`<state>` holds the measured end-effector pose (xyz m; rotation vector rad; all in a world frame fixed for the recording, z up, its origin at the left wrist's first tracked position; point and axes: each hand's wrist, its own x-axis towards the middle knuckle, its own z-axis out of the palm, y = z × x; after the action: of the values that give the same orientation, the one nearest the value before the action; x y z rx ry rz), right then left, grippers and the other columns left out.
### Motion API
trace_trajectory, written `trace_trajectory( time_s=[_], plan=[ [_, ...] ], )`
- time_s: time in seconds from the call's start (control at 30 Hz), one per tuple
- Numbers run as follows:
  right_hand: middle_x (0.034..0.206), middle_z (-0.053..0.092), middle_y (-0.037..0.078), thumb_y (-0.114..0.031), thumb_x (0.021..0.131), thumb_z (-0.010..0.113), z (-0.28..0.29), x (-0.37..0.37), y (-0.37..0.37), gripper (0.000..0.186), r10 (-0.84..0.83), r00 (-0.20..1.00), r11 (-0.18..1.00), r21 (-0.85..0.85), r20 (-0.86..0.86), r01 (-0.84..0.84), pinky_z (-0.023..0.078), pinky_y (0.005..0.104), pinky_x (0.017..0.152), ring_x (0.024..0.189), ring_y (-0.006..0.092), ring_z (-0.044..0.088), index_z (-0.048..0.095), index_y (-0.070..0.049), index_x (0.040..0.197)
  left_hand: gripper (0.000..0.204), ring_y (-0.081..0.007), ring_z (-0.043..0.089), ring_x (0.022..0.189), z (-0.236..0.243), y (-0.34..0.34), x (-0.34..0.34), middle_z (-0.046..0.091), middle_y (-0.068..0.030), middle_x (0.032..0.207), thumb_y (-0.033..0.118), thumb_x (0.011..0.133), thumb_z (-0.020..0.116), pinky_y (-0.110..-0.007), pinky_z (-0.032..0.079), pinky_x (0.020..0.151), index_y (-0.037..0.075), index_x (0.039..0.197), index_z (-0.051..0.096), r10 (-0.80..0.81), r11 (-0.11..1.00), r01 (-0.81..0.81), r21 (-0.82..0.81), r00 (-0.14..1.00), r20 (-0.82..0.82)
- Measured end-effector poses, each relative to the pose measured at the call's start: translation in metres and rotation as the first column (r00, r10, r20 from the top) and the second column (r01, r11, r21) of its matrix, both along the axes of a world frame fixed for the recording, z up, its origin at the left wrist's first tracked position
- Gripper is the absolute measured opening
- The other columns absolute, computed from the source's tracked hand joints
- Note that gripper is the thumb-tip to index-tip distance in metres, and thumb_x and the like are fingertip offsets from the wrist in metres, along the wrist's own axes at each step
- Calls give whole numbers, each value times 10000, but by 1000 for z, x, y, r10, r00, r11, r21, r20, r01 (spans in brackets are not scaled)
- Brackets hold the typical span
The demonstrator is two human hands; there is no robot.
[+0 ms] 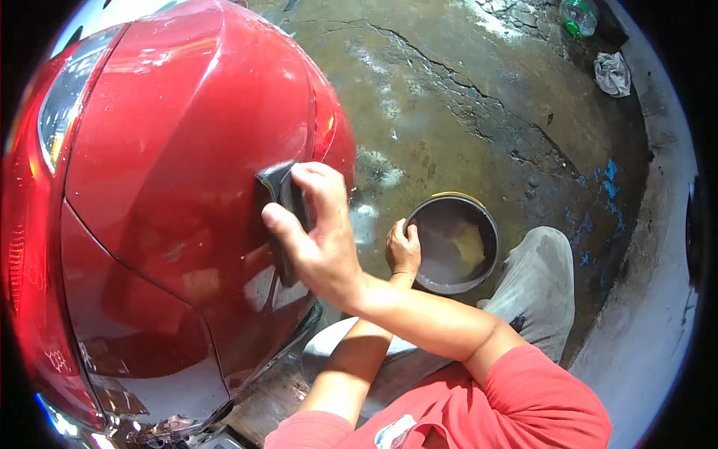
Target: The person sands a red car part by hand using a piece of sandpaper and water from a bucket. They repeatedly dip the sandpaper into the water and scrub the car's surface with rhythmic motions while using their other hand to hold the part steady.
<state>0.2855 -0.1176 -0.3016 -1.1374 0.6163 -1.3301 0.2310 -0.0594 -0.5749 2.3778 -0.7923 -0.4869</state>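
Note:
My right hand [321, 232] reaches across to the left and presses a folded dark sheet [280, 217], which looks like wet sandpaper, against the red car body [194, 135]. Its thumb and fingers pinch the sheet; part of it is hidden behind them. Under my right forearm passes my left arm. At its end, my left hand [404, 248] grips the left rim of a dark round bucket [493, 232] on the ground. Murky greyish water [437, 251] fills the bucket, with a yellowish patch in it that could be sunlight.
Cracked, wet concrete floor [419, 112] lies beyond the car. A pale wall [636, 359] runs along the right side. Near it are a crumpled whitish cloth [612, 75] and a green clear plastic bottle [580, 19]. My bent knee [542, 277] is just right of the bucket.

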Motion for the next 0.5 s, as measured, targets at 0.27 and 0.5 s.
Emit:
trace_trajectory(
  time_s=[0.27, 0.5],
  plan=[
    [1426, 579, 205, -187, 944, 791, -9, -3, -9, 497, -29, 997, 995, -101, -68, 22, 451, 485, 1101, 1277, 403, 578, 597, -35, 1376, 230, -452, 703, 1011, 0, -2, -5, 756, -217, 1074, 235, 1036, 622, -525, 537, 896, 46, 1133, 711, 28, 998, -22, -52, 993, 117],
    [1502, 551, 212, -153, 954, 782, -12, 15, -49, 543, -24, 1000, 993, -112, 14, 26, 388, 488, 1168, 1354, 412, 520, 595, -58, 1454, 250, -449, 702, 1016, -6, -4, -1, 751, -219, 1080, 255, 1047, 611, -517, 537, 894, 47, 1137, 717, 35, 995, -27, -100, 996, 80]
  ],
)
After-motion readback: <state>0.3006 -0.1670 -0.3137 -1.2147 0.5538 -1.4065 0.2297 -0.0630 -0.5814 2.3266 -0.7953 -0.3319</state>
